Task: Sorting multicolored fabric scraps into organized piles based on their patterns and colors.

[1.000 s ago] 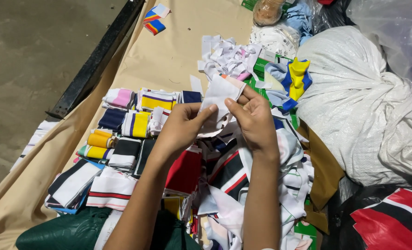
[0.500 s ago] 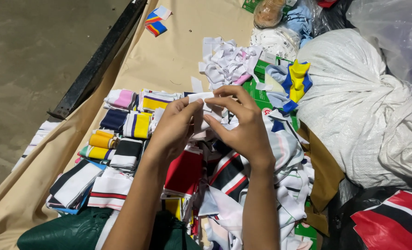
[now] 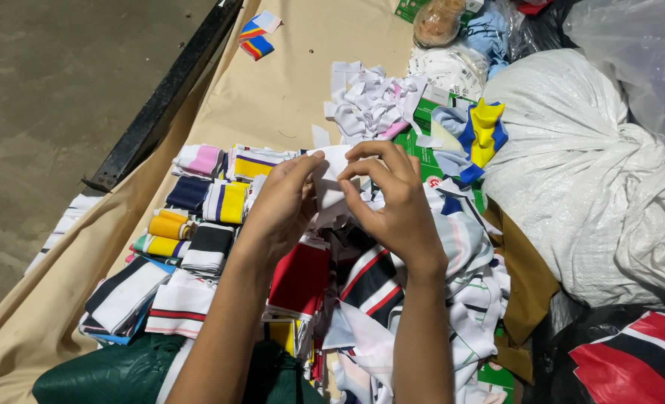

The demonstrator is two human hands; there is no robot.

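My left hand (image 3: 281, 203) and my right hand (image 3: 394, 202) are raised together over a heap of striped fabric pieces. Both pinch one small white fabric piece (image 3: 334, 179) between thumbs and fingers. Under the hands lies a loose heap of red, black and white striped pieces (image 3: 370, 280). To the left sit folded ribbed fabric pieces in rows (image 3: 198, 217), in yellow, navy, pink and black.
A pile of small white scraps (image 3: 370, 101) lies on the tan sheet (image 3: 287, 90) beyond the hands. A big white woven sack (image 3: 579, 164) fills the right side. A black metal bar (image 3: 168, 93) runs along the left edge. A green bag (image 3: 108, 374) sits at the bottom left.
My hands came closer together around the white piece, which was spread wider a second ago and is now bunched between my fingers.
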